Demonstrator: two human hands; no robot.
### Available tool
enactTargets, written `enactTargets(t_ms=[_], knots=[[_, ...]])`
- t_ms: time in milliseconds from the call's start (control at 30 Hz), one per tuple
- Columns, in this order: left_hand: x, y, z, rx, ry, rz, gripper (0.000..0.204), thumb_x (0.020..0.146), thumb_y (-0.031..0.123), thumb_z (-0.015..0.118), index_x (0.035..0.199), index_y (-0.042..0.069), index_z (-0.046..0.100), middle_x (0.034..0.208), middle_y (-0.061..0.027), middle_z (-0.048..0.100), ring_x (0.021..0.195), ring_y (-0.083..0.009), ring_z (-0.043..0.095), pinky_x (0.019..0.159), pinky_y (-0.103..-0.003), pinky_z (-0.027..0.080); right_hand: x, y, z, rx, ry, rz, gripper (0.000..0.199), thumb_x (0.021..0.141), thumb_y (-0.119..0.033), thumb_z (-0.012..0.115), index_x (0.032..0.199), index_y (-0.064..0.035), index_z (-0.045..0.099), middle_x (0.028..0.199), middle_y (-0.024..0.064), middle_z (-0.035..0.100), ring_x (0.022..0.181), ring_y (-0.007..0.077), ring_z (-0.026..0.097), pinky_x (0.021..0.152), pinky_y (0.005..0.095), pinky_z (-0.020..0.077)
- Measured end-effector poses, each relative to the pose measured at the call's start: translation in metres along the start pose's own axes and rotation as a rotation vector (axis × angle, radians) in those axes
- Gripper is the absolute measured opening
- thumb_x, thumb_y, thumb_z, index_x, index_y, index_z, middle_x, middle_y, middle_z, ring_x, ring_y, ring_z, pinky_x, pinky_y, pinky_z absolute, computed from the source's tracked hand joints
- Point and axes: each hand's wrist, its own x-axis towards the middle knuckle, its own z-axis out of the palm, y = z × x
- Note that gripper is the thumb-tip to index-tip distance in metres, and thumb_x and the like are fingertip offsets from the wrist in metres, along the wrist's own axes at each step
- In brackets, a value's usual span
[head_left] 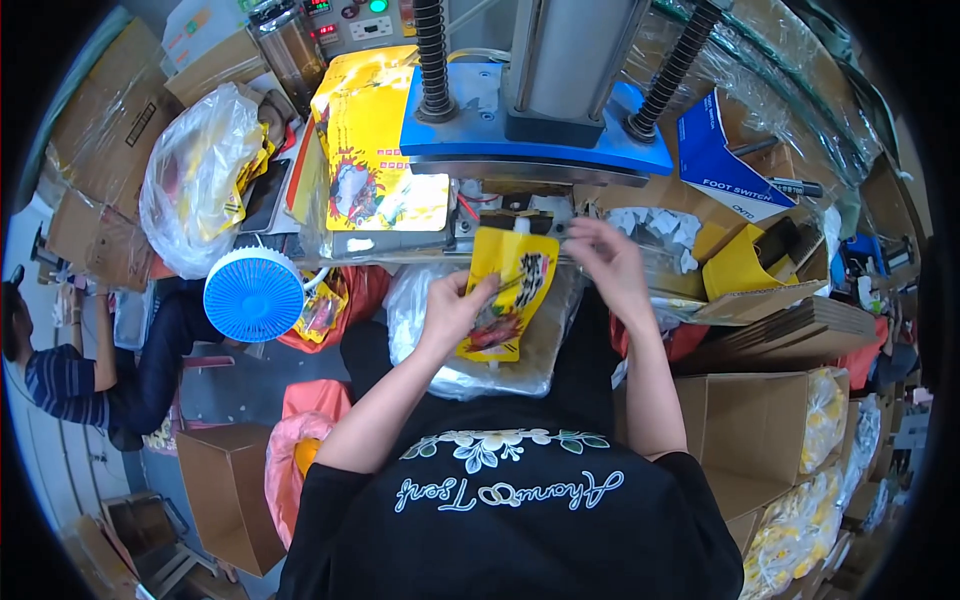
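A yellow printed spout pouch (513, 290) is in my left hand (455, 308), its thumb across the front. The white spout (521, 226) points away from me, toward the press jaw. My right hand (607, 262) is raised just right of the pouch's far corner, fingers bent and apart, with nothing visible in them. Beyond the pouch is the heat press, its blue upper plate (540, 140) raised above a lower jaw (515, 215). Under the pouch, a clear plastic bag (440, 375) lies across my lap.
Left of the press are a stack of yellow pouches (380, 150), a clear bag of pouches (195, 175) and a small blue fan (253, 295). White scraps (665, 230), a blue box (730, 150) and cartons (750, 430) stand right. Another person (85, 375) sits far left.
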Motion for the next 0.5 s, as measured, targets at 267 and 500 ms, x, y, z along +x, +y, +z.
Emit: enactTargets(t_ms=[267, 500], knots=[[0.035, 0.016, 0.018, -0.619, 0.105, -0.313, 0.025, 0.087, 0.013, 0.069, 0.097, -0.009, 0.067, 0.086, -0.0107, 0.071, 0.073, -0.0127, 0.066, 0.063, -0.024, 0.051, 0.021, 0.078, -0.039, -0.346, 0.164, -0.041, 0.026, 0.088, -0.016, 0.065, 0.108, -0.0005, 0.065, 0.088, 0.0104, 0.068, 0.078, 0.0156, 0.063, 0.071, 0.0275, 0.0487], [0.045, 0.056, -0.045, 0.256, 0.226, 0.127, 0.039, 0.086, 0.021, 0.071, 0.117, 0.0, 0.062, 0.109, -0.0133, 0.067, 0.099, -0.0196, 0.063, 0.08, -0.031, 0.05, 0.02, 0.063, -0.013, -0.374, 0.217, -0.06, 0.026, 0.09, -0.014, 0.061, 0.112, -0.0009, 0.061, 0.088, 0.0136, 0.064, 0.076, 0.02, 0.063, 0.07, 0.0295, 0.0498]])
